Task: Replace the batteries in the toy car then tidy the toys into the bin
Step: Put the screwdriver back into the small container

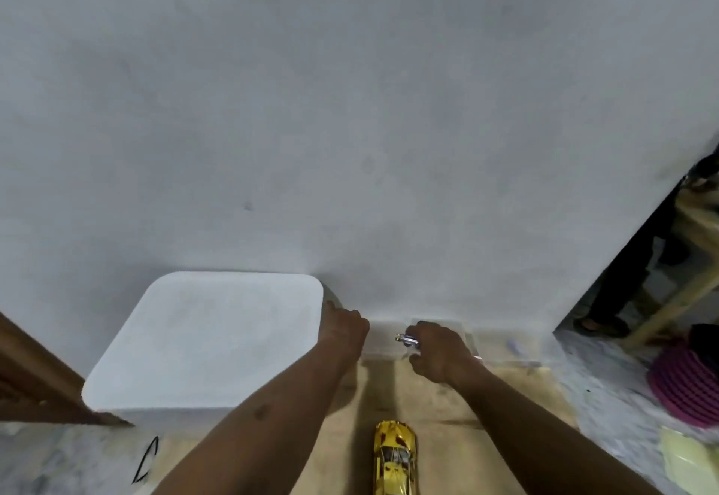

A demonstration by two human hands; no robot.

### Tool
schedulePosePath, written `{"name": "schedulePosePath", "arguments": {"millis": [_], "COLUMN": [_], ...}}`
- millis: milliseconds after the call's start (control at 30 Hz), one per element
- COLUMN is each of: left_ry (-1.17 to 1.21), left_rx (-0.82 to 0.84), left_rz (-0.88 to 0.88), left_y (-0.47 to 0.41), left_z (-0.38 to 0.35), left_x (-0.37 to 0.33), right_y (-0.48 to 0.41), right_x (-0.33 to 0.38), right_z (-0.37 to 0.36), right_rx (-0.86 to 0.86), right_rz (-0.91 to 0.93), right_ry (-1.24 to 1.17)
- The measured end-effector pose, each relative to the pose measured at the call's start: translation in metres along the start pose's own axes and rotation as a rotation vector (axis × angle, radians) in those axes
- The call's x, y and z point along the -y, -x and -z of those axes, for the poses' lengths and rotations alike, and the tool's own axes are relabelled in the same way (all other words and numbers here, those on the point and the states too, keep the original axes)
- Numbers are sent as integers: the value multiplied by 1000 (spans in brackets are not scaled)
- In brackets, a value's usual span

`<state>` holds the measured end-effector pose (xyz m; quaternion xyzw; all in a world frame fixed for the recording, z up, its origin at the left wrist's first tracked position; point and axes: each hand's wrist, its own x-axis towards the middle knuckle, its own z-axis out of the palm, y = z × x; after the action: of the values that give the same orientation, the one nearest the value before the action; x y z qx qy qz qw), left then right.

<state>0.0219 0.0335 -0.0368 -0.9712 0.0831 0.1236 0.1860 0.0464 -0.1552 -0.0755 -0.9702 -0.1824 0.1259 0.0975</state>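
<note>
Yellow toy car (395, 455) nearest, white bin (202, 343) beyond-left, small silver toy (407, 340) near it.

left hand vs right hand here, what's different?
The left hand grips the right edge of the white bin; the right hand is clear of it. The right hand pinches a small silvery object, too blurred to identify; the left hand holds only that edge. Shared: both arms reach forward past the yellow toy car, which lies untouched on the floor between them.
</note>
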Motion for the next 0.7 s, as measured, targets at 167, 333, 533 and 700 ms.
{"name": "schedulePosePath", "arguments": {"millis": [167, 333, 533, 700], "left_ry": [-68, -140, -50, -24], "left_rx": [147, 215, 171, 147], "left_rz": [24, 17, 14, 39], "left_y": [-39, -57, -69, -81], "left_z": [-23, -58, -73, -87], "left_x": [-6, -15, -20, -22], "right_y": [-38, -58, -64, -74], "right_x": [-7, -11, -15, -14], "right_z": [-20, -45, -61, -74], "right_rx": [26, 33, 22, -72], "right_rz": [216, 350, 352, 346], "right_ry": [186, 384, 430, 427]}}
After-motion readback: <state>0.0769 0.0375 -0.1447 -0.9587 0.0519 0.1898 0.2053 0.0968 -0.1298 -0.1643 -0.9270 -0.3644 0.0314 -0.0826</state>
